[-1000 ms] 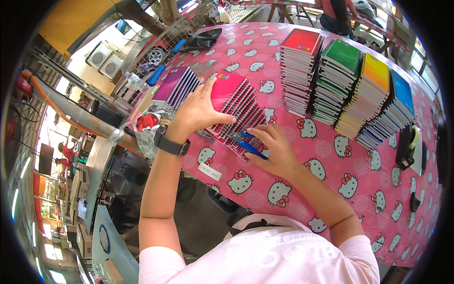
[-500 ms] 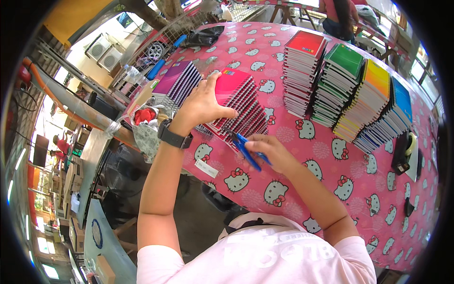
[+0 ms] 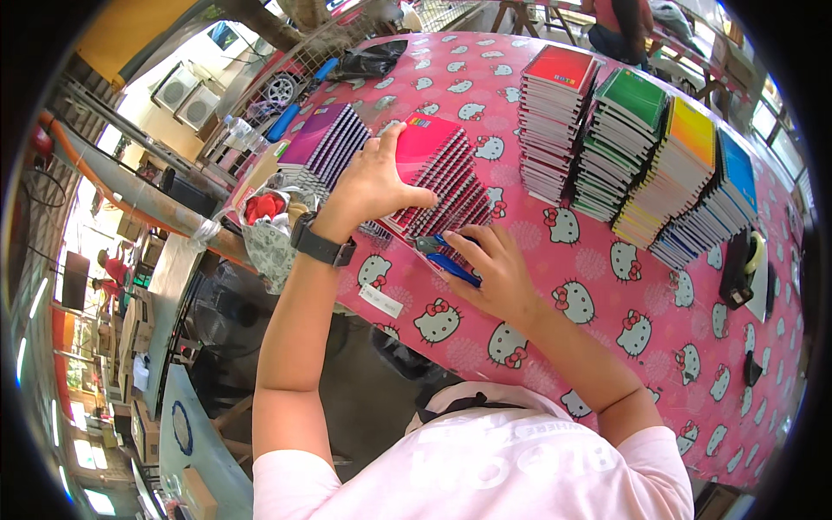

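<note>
now left hand (image 3: 374,178) flat on pink notebooks (image 3: 440,169), right hand (image 3: 496,270) around blue pliers (image 3: 446,260)

Daylight floods an open-sided space, a long table (image 3: 659,364) in pink cartoon-cat cloth fills the view, air-conditioner units (image 3: 189,94) sit outside left, grey concrete floor (image 3: 364,407) below

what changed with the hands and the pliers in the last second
Little changed. The right hand kept the blue pliers and edged them up to the spiral edge of the pink notebooks. The left hand stayed flat on that stack; the other stacks did not move.
</note>
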Tool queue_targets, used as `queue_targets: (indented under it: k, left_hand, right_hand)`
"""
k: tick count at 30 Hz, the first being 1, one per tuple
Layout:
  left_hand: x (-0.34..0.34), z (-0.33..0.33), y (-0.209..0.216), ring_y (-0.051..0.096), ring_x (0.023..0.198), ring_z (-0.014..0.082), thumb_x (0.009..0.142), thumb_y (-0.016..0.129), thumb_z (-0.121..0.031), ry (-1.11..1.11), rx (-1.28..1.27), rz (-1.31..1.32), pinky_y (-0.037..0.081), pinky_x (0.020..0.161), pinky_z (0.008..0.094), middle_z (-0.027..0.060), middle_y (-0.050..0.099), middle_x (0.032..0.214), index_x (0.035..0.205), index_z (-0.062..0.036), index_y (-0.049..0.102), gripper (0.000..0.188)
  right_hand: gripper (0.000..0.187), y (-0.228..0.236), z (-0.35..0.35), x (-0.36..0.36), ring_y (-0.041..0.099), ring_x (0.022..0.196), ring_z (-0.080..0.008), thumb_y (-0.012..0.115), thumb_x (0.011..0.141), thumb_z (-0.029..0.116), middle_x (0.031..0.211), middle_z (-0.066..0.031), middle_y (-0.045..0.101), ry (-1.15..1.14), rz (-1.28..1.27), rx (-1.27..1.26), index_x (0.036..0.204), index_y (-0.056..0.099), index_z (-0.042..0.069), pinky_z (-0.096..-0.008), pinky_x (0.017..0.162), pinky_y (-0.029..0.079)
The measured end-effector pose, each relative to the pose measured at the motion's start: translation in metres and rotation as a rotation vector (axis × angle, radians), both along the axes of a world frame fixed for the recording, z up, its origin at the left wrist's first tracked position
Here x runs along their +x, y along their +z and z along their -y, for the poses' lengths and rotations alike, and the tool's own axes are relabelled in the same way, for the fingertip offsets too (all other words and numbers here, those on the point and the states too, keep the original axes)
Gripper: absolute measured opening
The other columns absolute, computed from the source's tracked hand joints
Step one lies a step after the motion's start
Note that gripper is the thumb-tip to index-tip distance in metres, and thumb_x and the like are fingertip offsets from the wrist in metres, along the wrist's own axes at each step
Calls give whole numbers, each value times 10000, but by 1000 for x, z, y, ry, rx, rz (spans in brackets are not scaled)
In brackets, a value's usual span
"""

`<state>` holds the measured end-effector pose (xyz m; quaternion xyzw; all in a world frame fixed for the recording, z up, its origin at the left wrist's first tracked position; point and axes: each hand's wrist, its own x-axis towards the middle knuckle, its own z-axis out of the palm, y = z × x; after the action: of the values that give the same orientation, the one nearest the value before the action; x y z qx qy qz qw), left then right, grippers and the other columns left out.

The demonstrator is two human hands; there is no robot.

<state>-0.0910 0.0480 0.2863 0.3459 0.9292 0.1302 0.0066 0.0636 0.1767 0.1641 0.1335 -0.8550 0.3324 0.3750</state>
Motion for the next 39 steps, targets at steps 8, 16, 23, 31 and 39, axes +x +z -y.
queue_targets:
  k: [8,16,23,31,39]
  left_hand:
    - [1,-2,2,365,1267,368,562,806,-457,-9,-7,27,301,1057,405,255,370,1356,1406,-26,227,1111]
    - [-4,4,-2,387,1244,374,559,806,-454,-31,47,5,319,1042,407,258,389,1333,1397,-33,244,1093]
    - [-2,2,-2,414,1217,378,562,803,-459,-59,50,-36,332,1028,411,261,412,1311,1394,-29,253,1086]
    - [2,1,-4,418,1215,376,568,796,-455,-31,26,-48,338,1022,410,260,416,1308,1393,-28,257,1074]
    - [-2,3,-3,419,1211,377,552,804,-442,-27,46,-38,339,1027,408,256,420,1302,1399,-41,258,1085]
  right_hand:
    - [369,-11,-4,-3,602,795,-214,678,807,205,922,-100,636,477,686,-915,1103,588,3,-338,710,485]
    - [412,4,-7,7,562,889,-280,701,752,186,974,-118,601,36,130,-170,1122,591,42,-400,771,466]
    - [424,-8,-18,0,567,847,-243,706,761,203,932,-106,600,169,133,-177,1131,585,36,-370,727,474]
    - [351,7,-16,5,583,744,-184,656,828,216,895,-98,628,514,873,-995,1080,562,-10,-303,660,480]
    - [453,0,-8,11,509,924,-295,714,716,236,971,-111,559,63,136,-104,1111,569,71,-408,802,417]
